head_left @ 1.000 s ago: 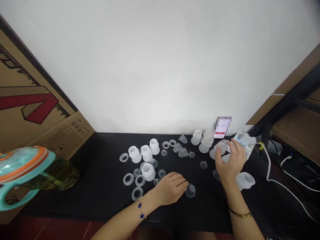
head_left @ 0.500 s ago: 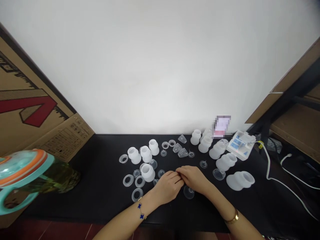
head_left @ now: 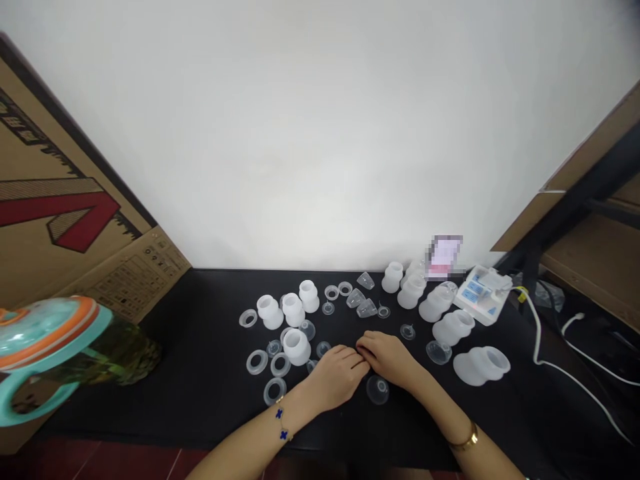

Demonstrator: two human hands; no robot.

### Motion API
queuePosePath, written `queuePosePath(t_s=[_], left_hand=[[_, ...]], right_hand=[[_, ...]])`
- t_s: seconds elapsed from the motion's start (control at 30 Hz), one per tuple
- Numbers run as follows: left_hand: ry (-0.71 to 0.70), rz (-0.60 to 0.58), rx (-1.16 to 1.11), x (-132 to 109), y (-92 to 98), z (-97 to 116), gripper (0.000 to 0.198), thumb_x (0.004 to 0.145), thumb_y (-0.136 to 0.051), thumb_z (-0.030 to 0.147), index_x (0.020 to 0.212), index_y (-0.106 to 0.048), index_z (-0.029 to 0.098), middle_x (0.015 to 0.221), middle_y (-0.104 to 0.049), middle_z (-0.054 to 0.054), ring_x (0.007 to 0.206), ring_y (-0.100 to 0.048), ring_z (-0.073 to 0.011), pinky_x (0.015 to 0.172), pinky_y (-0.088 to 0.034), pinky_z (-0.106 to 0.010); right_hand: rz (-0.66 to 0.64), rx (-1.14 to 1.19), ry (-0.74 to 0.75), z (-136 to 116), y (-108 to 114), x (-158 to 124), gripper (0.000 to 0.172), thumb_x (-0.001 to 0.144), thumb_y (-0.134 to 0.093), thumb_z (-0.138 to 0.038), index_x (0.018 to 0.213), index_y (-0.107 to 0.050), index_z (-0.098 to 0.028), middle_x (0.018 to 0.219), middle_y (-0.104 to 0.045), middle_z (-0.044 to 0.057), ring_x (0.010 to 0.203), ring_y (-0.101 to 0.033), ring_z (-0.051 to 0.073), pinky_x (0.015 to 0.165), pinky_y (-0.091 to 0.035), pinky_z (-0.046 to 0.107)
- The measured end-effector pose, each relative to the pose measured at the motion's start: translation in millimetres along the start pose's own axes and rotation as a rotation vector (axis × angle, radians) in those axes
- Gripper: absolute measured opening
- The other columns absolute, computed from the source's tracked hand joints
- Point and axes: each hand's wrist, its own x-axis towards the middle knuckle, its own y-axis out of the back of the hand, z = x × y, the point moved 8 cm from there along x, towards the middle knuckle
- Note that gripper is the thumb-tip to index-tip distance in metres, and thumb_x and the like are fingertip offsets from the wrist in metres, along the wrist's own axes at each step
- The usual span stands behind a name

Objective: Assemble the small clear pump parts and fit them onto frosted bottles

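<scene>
My left hand (head_left: 336, 377) and my right hand (head_left: 388, 359) meet fingertip to fingertip on the black table (head_left: 200, 373), fingers curled together over something too small to make out. A clear dome-shaped silicone piece (head_left: 377, 389) lies just below them. White bottle-shaped parts (head_left: 297, 346) and flat rings (head_left: 275, 390) lie to the left of my left hand. More white parts (head_left: 453, 327) and a larger one on its side (head_left: 481, 365) are right of my right hand.
A teal and orange jug (head_left: 50, 353) stands at the near left by a cardboard box (head_left: 70, 227). A white device (head_left: 483, 293) with a white cable (head_left: 555, 363) sits at the back right. A dark wooden frame (head_left: 575, 207) rises on the right.
My right hand left the white parts at the back right and came down left to meet my left hand. Both have stayed together since, shifting only slightly.
</scene>
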Motion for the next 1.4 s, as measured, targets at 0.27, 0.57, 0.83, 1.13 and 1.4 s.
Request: queuePosePath(t_s=[0.27, 0.57, 0.83, 1.13, 1.4], left_hand=[[0.009, 0.001, -0.009, 0, 0.1, 0, 0.016, 0.094, -0.052, 0.007, 0.096, -0.064, 0.017, 0.088, -0.073, -0.004, 0.083, -0.069, -0.0192, 0.079, -0.052, -0.032], [0.024, -0.024, -0.033, 0, 0.1, -1, 0.017, 0.095, -0.051, 0.008, 0.099, -0.065, 0.017, 0.085, -0.072, -0.003, 0.083, -0.068, -0.0193, 0.080, -0.051, -0.033], [0.045, -0.042, -0.062, -2, -3.1, -3, 0.021, 0.096, -0.053, 0.009, 0.112, -0.065, 0.017, 0.092, -0.074, -0.004, 0.087, -0.069, -0.0194, 0.081, -0.050, -0.033], [0.057, -0.028, -0.088, -3, -2.7, -5, 0.024, 0.096, -0.053, 0.009, 0.115, -0.065, 0.017, 0.096, -0.075, -0.004, 0.089, -0.070, -0.0192, 0.081, -0.051, -0.033], [0.062, 0.000, -0.095, -1, 1.1, -5, 0.023, 0.098, -0.051, 0.010, 0.114, -0.066, 0.017, 0.096, -0.077, -0.005, 0.087, -0.071, -0.0196, 0.081, -0.052, -0.034]], right_hand=[[-0.007, -0.012, -0.003, 0, 0, 0, 0.020, 0.100, -0.052, -0.016, 0.095, -0.070, -0.021, 0.092, -0.071, 0.003, 0.089, -0.068, 0.020, 0.073, -0.046, 0.026], [0.037, -0.024, -0.032, 7, 8, -2, 0.019, 0.100, -0.052, -0.018, 0.098, -0.070, -0.021, 0.094, -0.072, 0.003, 0.091, -0.069, 0.019, 0.075, -0.047, 0.026], [0.409, -0.280, -0.396, 54, 61, -25, 0.017, 0.098, -0.057, -0.023, 0.107, -0.071, -0.020, 0.100, -0.075, 0.009, 0.092, -0.070, 0.025, 0.069, -0.047, 0.030], [0.208, -0.418, -0.631, 84, 59, -43, 0.013, 0.095, -0.063, -0.022, 0.092, -0.072, -0.014, 0.092, -0.073, 0.013, 0.090, -0.070, 0.031, 0.072, -0.043, 0.036], [0.154, -0.313, -0.637, 89, 48, -40, 0.023, 0.094, -0.051, -0.007, 0.094, -0.072, -0.015, 0.094, -0.075, 0.012, 0.090, -0.071, 0.027, 0.068, -0.040, 0.032]])
